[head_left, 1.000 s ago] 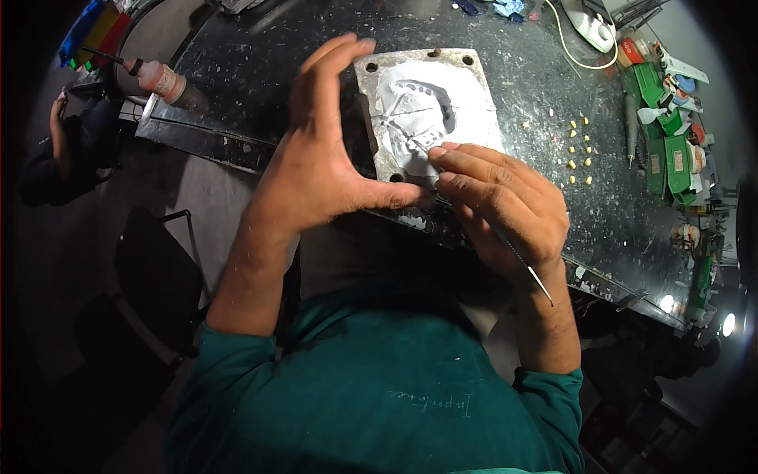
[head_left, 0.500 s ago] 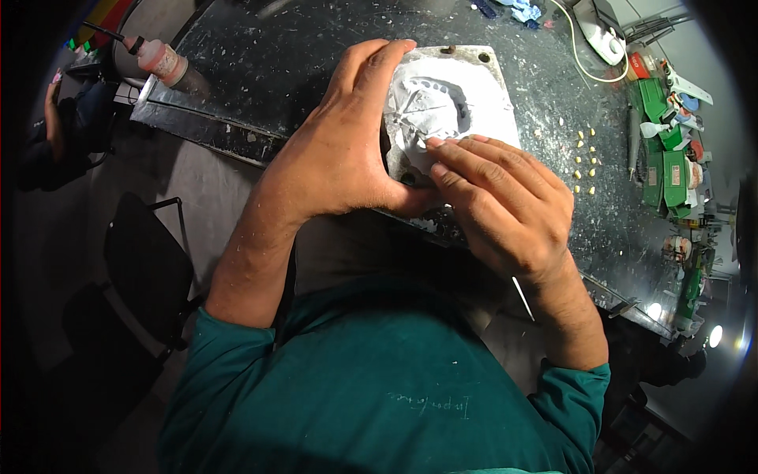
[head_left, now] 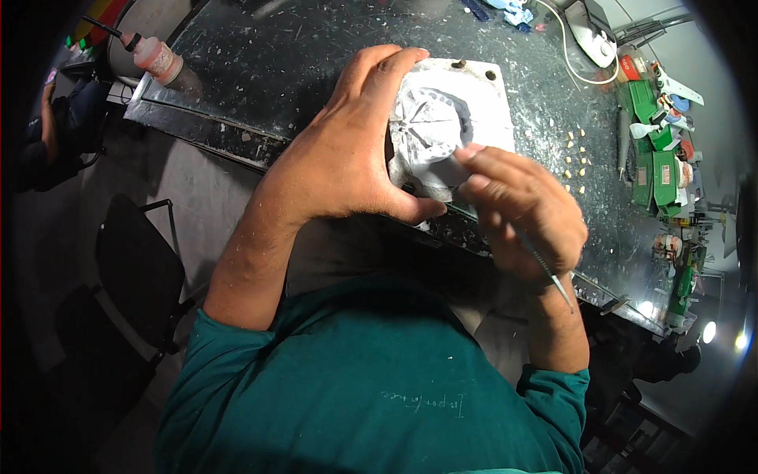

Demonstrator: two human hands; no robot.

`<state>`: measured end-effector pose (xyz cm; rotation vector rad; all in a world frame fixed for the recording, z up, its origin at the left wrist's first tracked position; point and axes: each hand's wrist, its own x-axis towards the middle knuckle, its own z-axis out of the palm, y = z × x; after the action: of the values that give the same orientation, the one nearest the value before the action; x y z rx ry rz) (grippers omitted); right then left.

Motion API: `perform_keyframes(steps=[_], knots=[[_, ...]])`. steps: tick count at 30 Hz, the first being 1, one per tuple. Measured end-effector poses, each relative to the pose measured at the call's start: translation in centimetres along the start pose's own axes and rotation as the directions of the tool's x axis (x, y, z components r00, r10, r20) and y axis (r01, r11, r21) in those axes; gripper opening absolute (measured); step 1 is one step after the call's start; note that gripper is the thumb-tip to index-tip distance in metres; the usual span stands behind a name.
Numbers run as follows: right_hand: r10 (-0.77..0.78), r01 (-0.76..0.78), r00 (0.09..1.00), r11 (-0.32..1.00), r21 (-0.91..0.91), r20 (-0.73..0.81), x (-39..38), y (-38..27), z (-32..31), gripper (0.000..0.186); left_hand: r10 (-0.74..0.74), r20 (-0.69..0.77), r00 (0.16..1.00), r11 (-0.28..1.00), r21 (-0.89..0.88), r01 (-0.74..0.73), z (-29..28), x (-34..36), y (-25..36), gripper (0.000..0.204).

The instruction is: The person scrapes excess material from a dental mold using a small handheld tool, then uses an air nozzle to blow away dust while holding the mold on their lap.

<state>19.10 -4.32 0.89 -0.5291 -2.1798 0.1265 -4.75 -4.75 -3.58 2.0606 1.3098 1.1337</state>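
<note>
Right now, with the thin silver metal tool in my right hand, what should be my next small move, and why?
Perhaps steady the right hand: it looks blurred, the tip of the thin silver metal tool is unclear, and the curved groove in the white plaster mould lies close by. The left hand spans the mould's left side.

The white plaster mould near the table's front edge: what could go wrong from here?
The right hand holds a thin metal tool close to the white plaster mould; a slip might chip the plaster around its curved channel.

The left hand spans the mould's left side, so a slip that way could catch its thumb.

Small tooth-shaped pieces lie in rows beyond the right hand; a sideways sweep might scatter them.
</note>
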Motion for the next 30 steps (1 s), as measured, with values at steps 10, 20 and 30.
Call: perform_keyframes(steps=[10, 20, 30], knots=[[-0.029, 0.025, 0.987, 0.999, 0.025, 0.16, -0.5, 0.6, -0.2, 0.017, -0.032, 0.027, 0.999, 0.999, -0.01, 0.032, -0.1, 0.1, 0.1, 0.133], [-0.202, 0.235, 0.958, 0.96, -0.155, 0.203, 0.5, 0.4, 0.8, 0.017, -0.018, -0.001, 1.0, 1.0, 0.006, 0.018, 0.3, 0.1, 0.8, 0.129], [-0.035, 0.021, 0.97, 0.998, 0.063, 0.239, 1.9, 0.8, -0.7, 0.021, -0.01, 0.044, 0.999, 0.999, -0.052, 0.012, 1.0, 0.3, 1.1, 0.137]])
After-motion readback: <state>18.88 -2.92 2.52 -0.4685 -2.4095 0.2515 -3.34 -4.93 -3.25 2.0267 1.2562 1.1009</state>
